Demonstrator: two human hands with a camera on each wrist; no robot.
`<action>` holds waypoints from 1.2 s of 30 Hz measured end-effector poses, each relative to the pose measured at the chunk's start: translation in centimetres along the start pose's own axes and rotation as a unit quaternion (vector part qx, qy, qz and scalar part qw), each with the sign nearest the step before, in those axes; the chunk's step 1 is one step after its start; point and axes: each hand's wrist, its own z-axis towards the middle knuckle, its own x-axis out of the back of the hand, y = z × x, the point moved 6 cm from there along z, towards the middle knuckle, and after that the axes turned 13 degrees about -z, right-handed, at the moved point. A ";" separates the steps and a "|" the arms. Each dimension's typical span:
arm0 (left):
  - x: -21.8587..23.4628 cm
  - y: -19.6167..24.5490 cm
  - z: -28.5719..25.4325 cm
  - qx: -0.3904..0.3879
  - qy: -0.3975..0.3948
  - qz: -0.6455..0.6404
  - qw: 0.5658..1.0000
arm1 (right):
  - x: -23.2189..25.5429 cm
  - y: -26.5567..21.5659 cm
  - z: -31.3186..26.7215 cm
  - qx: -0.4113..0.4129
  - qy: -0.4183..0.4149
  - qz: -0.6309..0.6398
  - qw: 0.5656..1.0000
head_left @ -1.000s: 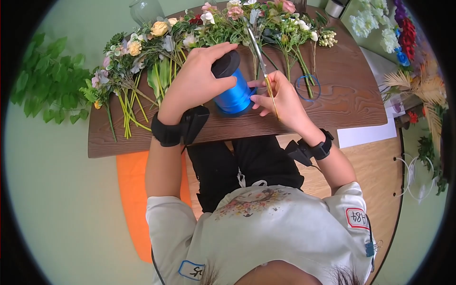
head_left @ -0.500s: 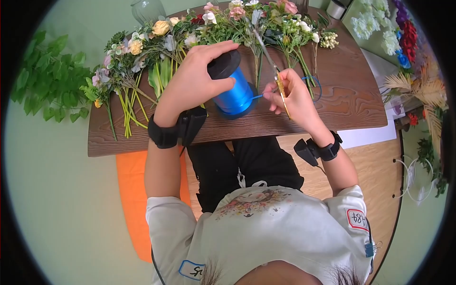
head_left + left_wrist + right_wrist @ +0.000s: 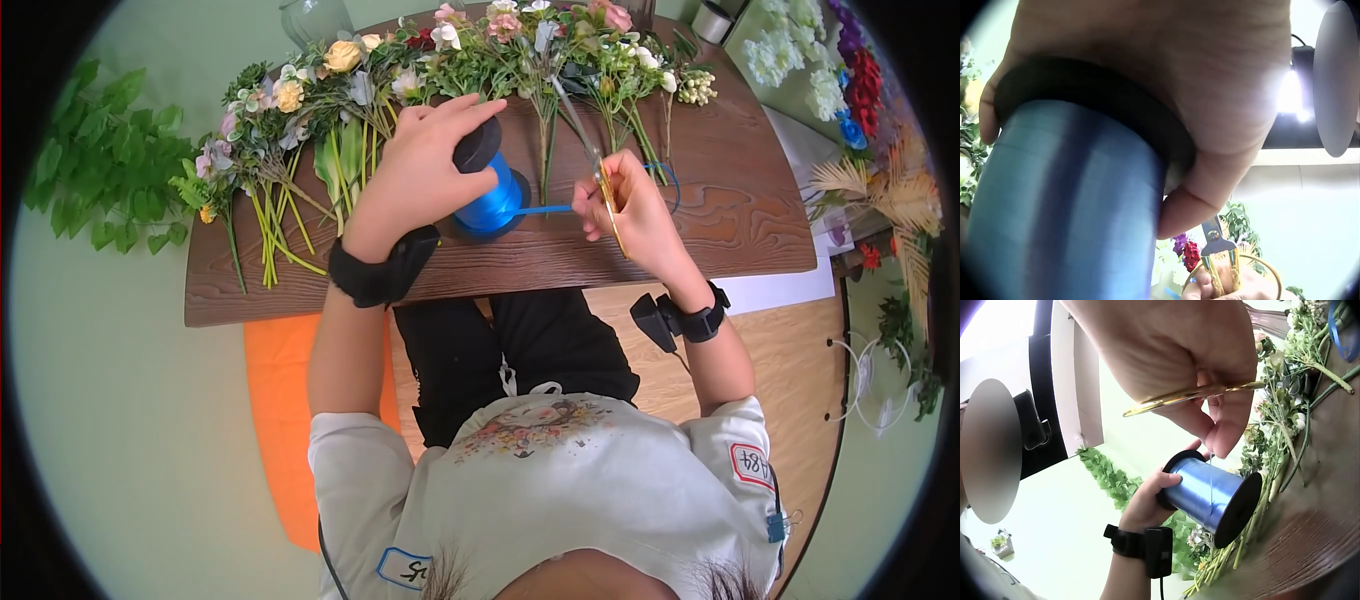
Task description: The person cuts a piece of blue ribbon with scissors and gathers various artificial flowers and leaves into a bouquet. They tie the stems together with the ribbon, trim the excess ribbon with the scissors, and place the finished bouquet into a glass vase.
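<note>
One spool of blue ribbon is near me at the wooden table, my left hand clamped around its top flange; my right hand pinches the strand and holds scissors.

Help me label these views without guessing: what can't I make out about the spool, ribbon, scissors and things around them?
- Left wrist view: the blue spool's far end, cut off by the lower edge.
- Left wrist view: the tips of the scissors, behind the left hand's thumb.
- Head view: the ribbon's run past the right hand, which covers it.
- Head view: fine detail in the shirt print, too small.
</note>
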 end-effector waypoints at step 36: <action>-3.8 -0.2 0.8 0.103 -0.024 0.123 0.987 | 0.8 3.4 -1.9 0.008 0.030 -0.095 0.995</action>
